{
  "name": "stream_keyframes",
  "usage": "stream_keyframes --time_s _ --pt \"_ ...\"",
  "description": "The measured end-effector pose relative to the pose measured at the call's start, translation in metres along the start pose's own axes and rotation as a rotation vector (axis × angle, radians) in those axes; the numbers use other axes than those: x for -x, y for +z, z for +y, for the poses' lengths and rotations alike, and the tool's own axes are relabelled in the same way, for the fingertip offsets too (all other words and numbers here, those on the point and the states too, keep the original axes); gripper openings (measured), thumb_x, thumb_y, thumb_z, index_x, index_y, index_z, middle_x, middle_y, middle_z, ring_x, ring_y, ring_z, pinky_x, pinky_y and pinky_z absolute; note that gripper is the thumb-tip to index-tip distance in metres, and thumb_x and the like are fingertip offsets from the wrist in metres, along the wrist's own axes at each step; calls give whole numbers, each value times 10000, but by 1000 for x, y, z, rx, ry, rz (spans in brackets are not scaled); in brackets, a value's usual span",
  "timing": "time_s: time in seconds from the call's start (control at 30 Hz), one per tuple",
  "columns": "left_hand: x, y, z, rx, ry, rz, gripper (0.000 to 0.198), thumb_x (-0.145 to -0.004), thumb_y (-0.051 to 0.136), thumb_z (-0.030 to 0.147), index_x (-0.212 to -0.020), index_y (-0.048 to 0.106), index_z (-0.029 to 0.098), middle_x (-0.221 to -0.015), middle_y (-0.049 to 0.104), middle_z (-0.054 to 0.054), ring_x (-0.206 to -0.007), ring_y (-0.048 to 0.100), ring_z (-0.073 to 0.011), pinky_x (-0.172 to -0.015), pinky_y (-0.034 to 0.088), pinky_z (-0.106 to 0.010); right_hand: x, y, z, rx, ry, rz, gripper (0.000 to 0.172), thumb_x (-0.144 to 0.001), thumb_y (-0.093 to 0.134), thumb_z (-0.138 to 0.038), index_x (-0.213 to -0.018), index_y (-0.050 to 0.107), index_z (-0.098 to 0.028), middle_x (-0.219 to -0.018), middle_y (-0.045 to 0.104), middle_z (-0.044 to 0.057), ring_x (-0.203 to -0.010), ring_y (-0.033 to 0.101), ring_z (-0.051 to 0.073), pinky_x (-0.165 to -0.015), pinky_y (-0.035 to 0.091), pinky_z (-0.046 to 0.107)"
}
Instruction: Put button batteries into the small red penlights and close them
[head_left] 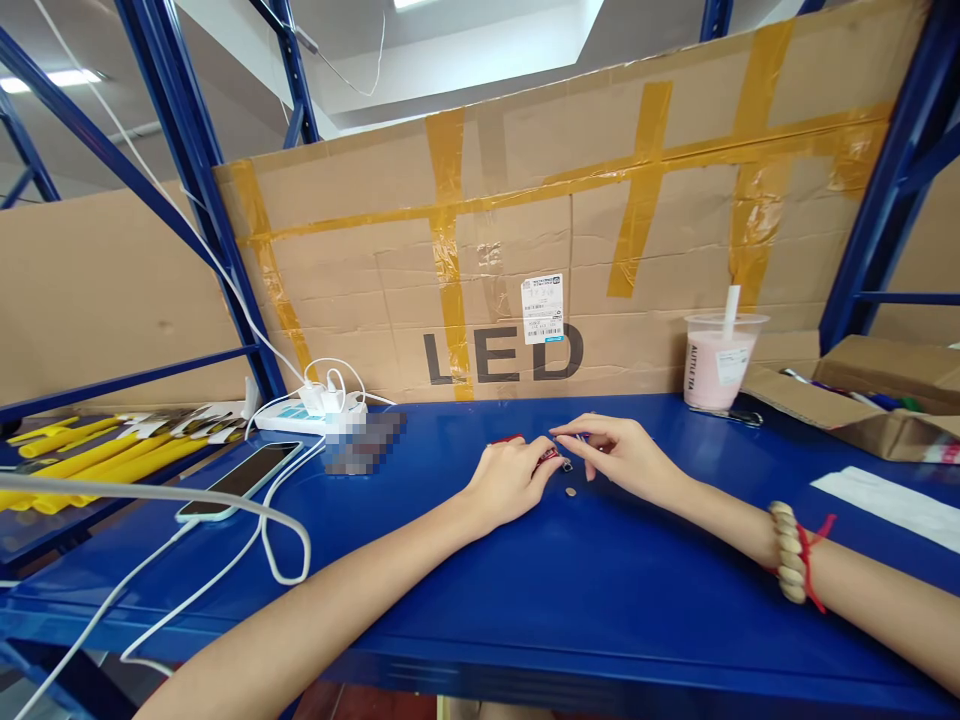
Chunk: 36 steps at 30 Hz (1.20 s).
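Note:
My left hand (514, 478) rests on the blue tabletop, its fingers closed around a small red object (550, 456) that is mostly hidden; a small dark and silvery part (568, 465) shows at its right end. Just to the right, my right hand (611, 448) is pinched near the fingertips of the left. Whatever it holds is too small to make out. On the table below the fingertips lies a small round disc (571, 492), pale and coin-like.
At the left are a white power strip (281, 416), a phone (244, 478) on a cable, and several yellow tubes (112, 465). A pink drink cup (720, 362), an open cardboard box (892, 425) and a white paper strip (892, 500) stand right. Cardboard (360, 290) backs the table.

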<state>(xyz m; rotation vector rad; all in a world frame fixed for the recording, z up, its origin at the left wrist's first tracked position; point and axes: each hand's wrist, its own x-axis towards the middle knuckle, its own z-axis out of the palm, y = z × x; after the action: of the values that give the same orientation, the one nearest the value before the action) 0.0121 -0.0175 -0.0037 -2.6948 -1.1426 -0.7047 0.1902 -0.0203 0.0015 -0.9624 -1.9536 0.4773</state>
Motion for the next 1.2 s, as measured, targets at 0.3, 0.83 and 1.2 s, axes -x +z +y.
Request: stream_keyframes --time_s 0.3,0.83,1.2 --pt "0 -2 2 -17 -35 -32 290 -936 262 333 -942 520 201 -851 632 -21 -804 597 -164 -663 445 -247 -1 0 2 29 44 -7 343 -783 528 -463 -915 643 -168 -927 612 66 -441 552 79 -452 474 235" --pt "-1 -1 0 -7 -15 -18 278 -932 279 350 -925 524 218 -843 643 6 -805 598 -162 -654 434 -248 -4 0 15 -43 221 37 426 -792 526 -417 -1131 563 -162 -1020 609 101 -431 527 58 -328 418 180" --pt "0 -2 1 18 -27 -1 277 -931 278 387 -935 492 212 -830 640 11 -793 604 -152 -630 426 -232 -5 -2 0 -31 331 17 375 -701 608 -395 -938 672 -111 -426 536 -11 -381 463 92 -361 377 203"
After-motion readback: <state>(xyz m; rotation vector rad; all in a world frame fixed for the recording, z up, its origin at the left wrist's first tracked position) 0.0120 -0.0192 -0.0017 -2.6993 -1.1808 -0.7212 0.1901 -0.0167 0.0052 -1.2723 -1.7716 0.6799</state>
